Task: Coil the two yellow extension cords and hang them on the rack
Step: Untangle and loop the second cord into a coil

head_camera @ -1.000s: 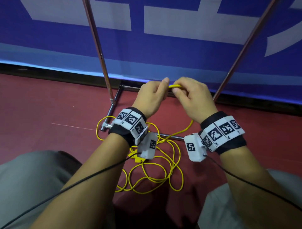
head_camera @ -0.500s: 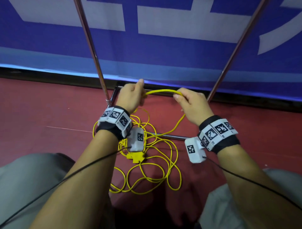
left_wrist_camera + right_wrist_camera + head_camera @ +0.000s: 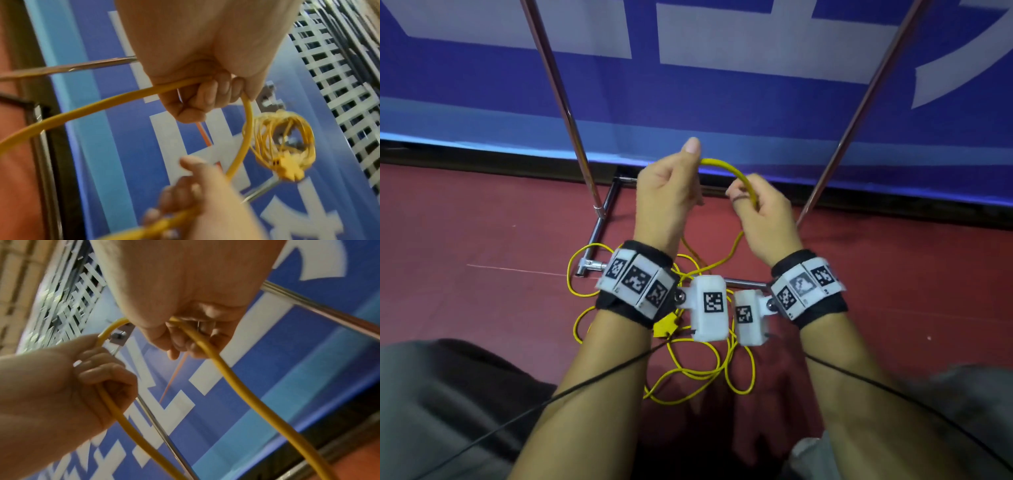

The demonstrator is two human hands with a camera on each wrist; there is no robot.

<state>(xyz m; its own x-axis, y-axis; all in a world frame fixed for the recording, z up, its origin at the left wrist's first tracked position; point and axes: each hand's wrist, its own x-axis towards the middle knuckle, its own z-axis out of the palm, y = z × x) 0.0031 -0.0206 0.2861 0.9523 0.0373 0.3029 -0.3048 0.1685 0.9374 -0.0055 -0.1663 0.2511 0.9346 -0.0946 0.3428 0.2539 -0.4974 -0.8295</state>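
Note:
A yellow extension cord (image 3: 717,163) arches between my two hands in front of the rack. My left hand (image 3: 671,192) holds it in a fist with the thumb up; its curled fingers (image 3: 207,92) wrap the cord (image 3: 98,105). My right hand (image 3: 755,205) pinches the other side of the arc, fingers (image 3: 180,337) curled round the cord (image 3: 236,379). The remainder of this cord (image 3: 709,373) lies in loose loops on the red floor, with its yellow plug (image 3: 666,327) under my left wrist. A second yellow cord (image 3: 283,139), coiled, hangs on the rack higher up.
The rack's two slanted metal poles (image 3: 561,102) (image 3: 859,102) rise from a base frame (image 3: 599,236) on the red floor. A blue and white banner (image 3: 722,85) stands right behind it. My knees in grey trousers (image 3: 448,394) flank the loose cord.
Over the last half second my hands have come closer together and risen a little. The span of cord between them now bows into a tighter arc.

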